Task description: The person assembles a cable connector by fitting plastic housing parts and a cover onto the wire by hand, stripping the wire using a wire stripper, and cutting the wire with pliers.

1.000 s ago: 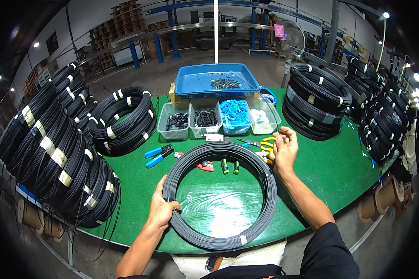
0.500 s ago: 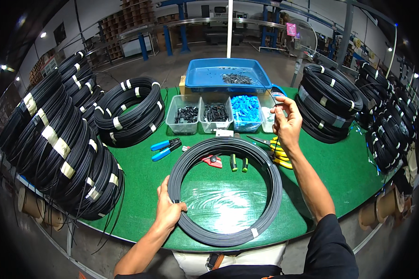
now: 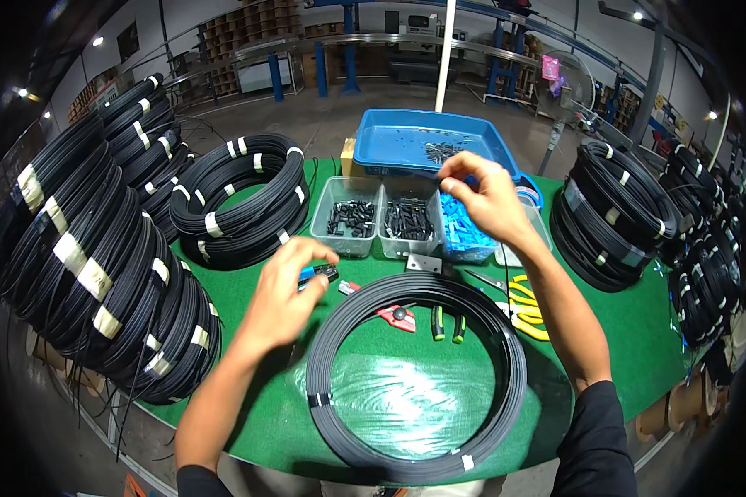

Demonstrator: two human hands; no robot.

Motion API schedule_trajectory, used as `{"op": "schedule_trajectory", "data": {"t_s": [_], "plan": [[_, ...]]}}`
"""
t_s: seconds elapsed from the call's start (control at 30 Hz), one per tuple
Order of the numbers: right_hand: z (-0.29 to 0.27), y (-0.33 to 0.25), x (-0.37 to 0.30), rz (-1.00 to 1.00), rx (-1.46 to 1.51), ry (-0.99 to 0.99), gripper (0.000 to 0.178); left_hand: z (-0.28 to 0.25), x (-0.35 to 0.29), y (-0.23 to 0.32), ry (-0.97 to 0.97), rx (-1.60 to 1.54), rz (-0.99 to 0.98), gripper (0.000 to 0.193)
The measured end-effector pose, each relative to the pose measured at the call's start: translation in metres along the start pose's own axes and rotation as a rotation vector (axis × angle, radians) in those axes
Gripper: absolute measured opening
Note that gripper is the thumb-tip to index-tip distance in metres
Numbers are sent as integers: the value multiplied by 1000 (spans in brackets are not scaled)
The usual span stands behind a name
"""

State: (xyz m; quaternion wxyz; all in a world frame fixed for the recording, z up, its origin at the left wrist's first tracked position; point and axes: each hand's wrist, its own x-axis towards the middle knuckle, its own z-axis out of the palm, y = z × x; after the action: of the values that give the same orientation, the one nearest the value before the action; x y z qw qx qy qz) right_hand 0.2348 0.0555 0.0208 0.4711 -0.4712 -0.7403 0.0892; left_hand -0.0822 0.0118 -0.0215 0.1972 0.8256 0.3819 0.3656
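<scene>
So the star here is a big coil (image 3: 320, 364) of thin cable, lying flat on the green surface (image 3: 617, 364) right by the middle of its near edge. It's a dull charcoal black, lots of strands packed neatly into a fat round ring. There's a black band (image 3: 320, 400) with a bit of shine wrapped around its left side, a white tape tab (image 3: 467, 462) on the part closest to the near edge, and a greyish wrap over on the right. The surface inside the ring has a glossy glare on it.

One loose strand (image 3: 506, 282) rises off the coil's right side toward the right hand (image 3: 491, 199), which is up in front of the bin of blue pieces (image 3: 468, 251), toward the far edge. Thumb and fingertips look pinched together on that strand, though the tip itself is too blurry to make out. The left hand (image 3: 283, 294) is empty, fingers loosely curled and thumb apart, in the air left of the coil and partly covering a blue-handled tool (image 3: 311, 273).

Around the ring's far side you've got a red tool (image 3: 399, 319), a pair of black-and-green handles (image 3: 438, 323) and some yellow-handled tools (image 3: 526, 311). Taped black coils (image 3: 83, 265) are piled high along the left edge, with another stack (image 3: 584, 240) by the far right corner.
</scene>
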Motion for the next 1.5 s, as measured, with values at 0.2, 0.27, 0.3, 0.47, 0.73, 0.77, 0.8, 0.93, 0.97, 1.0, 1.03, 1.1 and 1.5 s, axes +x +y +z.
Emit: {"op": "schedule_trajectory", "data": {"t_s": [0.2, 0.27, 0.3, 0.47, 0.73, 0.77, 0.8, 0.93, 0.97, 1.0, 1.03, 1.1, 1.5], "plan": [[44, 5, 12, 3, -55, -307, 12, -16, 111, -72, -286, 491, 215, 14], [49, 10, 18, 19, -85, -375, 12, -3, 138, -93, -420, 588, 148, 13], [50, 11, 20, 52, -76, -399, 13, 4, 148, -100, -533, 637, 162, 11], [46, 15, 42, 63, -42, -419, 14, 37, 172, -110, -968, 843, 174, 14], [54, 22, 58, 139, -125, -508, 11, 32, 200, -113, -779, 723, 220, 29], [55, 24, 57, 144, -129, -508, 11, 30, 201, -108, -774, 643, 230, 30], [56, 27, 55, 158, -110, -502, 10, 33, 203, -111, -774, 638, 235, 30], [61, 24, 52, 178, -27, -489, 10, 38, 190, -116, -979, 261, 131, 22], [61, 25, 51, 180, -29, -488, 10, 44, 188, -119, -946, 377, 164, 22], [62, 27, 49, 141, -41, -474, 9, 47, 186, -121, -911, 493, 195, 22], [62, 28, 48, 101, -53, -459, 9, 46, 187, -121, -910, 494, 197, 22], [62, 31, 46, 62, -75, -452, 9, 39, 191, -122, -832, 556, 177, 24], [65, 27, 40, 66, -105, -427, 8, 35, 189, -124, -803, 634, 228, 21]]}}
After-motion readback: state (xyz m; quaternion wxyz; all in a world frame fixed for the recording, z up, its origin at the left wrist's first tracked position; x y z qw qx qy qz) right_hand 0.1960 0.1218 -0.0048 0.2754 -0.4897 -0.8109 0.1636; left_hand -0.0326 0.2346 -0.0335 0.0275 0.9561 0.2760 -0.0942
